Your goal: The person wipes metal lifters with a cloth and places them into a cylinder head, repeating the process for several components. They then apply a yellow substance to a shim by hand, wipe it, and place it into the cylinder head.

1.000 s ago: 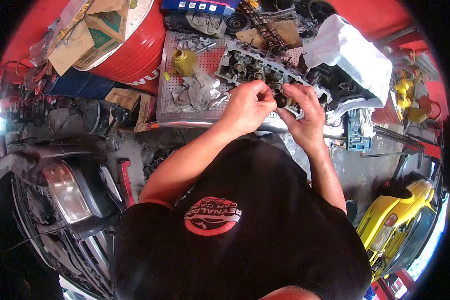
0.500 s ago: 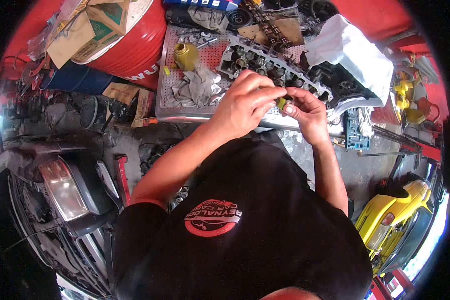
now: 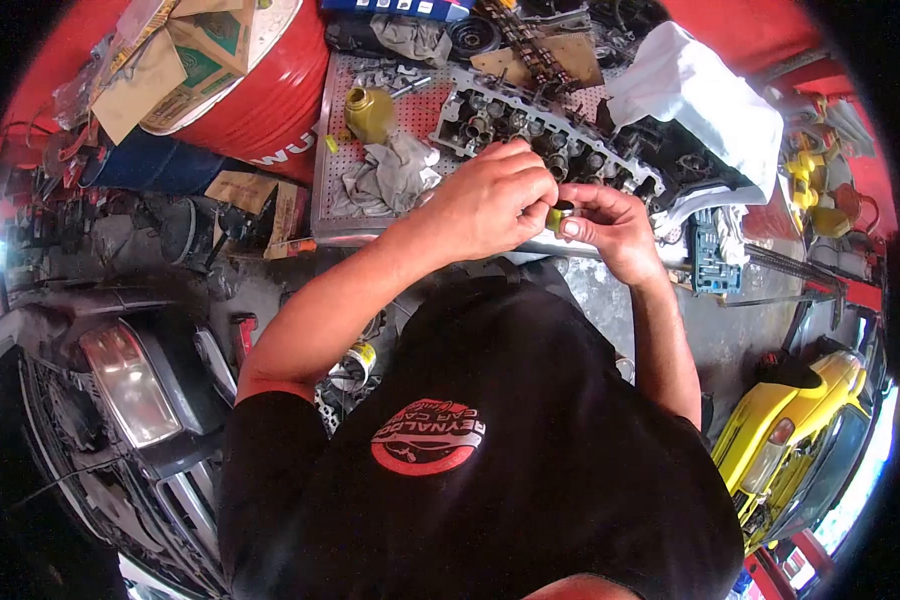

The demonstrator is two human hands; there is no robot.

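My right hand [image 3: 615, 228] grips a small round metal cup-like part [image 3: 567, 207] between thumb and fingers, its dark opening partly showing. Against its left side is a yellow-green scrap [image 3: 553, 217], whose material I cannot make out. My left hand [image 3: 495, 203] is closed beside it, fingertips curled at the scrap; what they pinch is mostly hidden. Both hands are above the front edge of a perforated metal work table [image 3: 355, 228]. Just beyond them lies an engine cylinder head [image 3: 490, 112], partly covered by my left hand.
On the table are a crumpled grey rag [image 3: 395, 172], a yellow bottle [image 3: 370, 113] and a camshaft [image 3: 530, 50]. White cloth [image 3: 705, 105] drapes dark engine parts at right, near a blue tool case [image 3: 712, 250]. A red drum [image 3: 260, 90] stands left; cars flank me.
My left hand has shifted slightly down and left, its fingers curling in from stretched across the part. My right hand keeps its grip on the metal part, nearly in place.
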